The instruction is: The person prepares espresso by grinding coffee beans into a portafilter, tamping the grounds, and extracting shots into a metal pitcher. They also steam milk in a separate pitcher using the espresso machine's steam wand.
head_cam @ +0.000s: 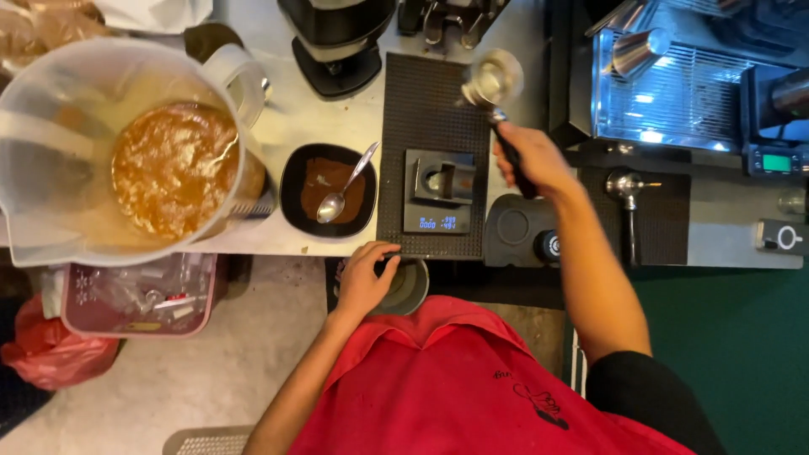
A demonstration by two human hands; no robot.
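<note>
Gripping the black handle of a portafilter (497, 84) in the right hand (531, 160), fingers wrapped tight around it, with its round metal basket hanging over the far end of the black rubber mat (421, 93) on the desk (329, 118). Resting the left hand (364, 278) on the rim of a round metal container (409, 288) at the desk's near edge, fingers curled over that rim; whether actually clamping it, cannot tell. Sitting on the mat between the two hands, a small black scale (438, 192) with a lit blue readout and a holder on top. Lying just left of the mat, a black dish of brown coffee grounds (327, 190) with a metal spoon (344, 185) leaning in it. Standing further left, a large clear plastic pitcher (50, 152) holding foamy brown liquid. Lying on a second mat to the right, another portafilter (628, 198), beside the espresso machine (674, 84).
</note>
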